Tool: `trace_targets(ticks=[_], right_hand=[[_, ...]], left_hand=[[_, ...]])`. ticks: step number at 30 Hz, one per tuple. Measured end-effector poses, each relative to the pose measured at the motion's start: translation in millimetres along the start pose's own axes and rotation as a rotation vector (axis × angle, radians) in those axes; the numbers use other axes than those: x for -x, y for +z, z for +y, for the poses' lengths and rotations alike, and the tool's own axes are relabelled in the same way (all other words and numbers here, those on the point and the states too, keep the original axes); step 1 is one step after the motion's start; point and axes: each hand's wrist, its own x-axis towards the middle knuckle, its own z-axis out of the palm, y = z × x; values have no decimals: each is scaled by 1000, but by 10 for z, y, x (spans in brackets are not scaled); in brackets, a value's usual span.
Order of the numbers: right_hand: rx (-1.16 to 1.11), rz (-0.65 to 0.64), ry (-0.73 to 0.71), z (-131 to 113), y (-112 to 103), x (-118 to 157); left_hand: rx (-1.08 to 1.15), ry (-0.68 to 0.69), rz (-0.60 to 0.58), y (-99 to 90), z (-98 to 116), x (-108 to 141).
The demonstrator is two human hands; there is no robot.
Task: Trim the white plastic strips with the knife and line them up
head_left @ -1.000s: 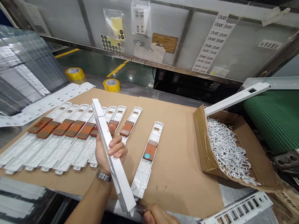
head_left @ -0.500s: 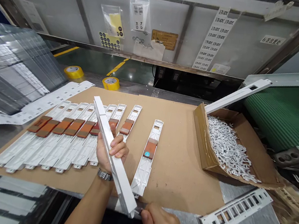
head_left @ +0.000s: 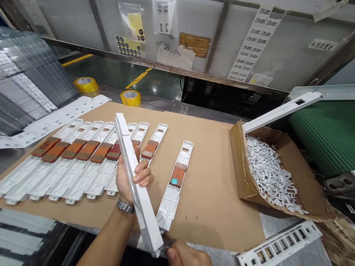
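My left hand is wrapped round a long white plastic strip, which slants from upper left to lower right. At the strip's lower end, my right hand is closed round a small tool mostly hidden by the fingers; a thin tip shows near the strip's end. Several white strips with orange-brown blocks lie side by side on the cardboard to the left. Another strip with a block and a teal sticker lies just right of my left hand.
An open carton of small white clips stands at the right, with a white strip leaning on it. A slotted white piece lies at front right. Behind are two yellow tape rolls and a green conveyor.
Both hands and the strip keep nearly the same pose. The surroundings have shifted very slightly in the view.
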Motion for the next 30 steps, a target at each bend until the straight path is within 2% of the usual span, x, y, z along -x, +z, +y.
trace_targets(ticks=[5, 11, 14, 17, 19, 22, 25, 30], right_hand=[[-23, -56, 42, -32, -43, 7], [-91, -77, -43, 14, -59, 67], [-259, 72, 7, 88, -117, 99], [-328, 277, 39, 155, -160, 112], [-276, 396, 21, 187, -155, 106], [-131, 537, -22, 226, -105, 75], [0, 605, -59, 268, -44, 39], [158, 655, -74, 318, 36, -8]], left_hand=[[-40, -1, 79, 22, -2, 7], [-121, 43, 194, 123, 33, -37], [-169, 60, 245, 218, 53, -3], [-229, 56, 376, 255, 81, 107], [-305, 42, 452, 241, 93, 194], [-477, 33, 486, 225, 78, 298], [-622, 68, 506, 269, 33, 354], [-679, 105, 590, 399, -26, 365]])
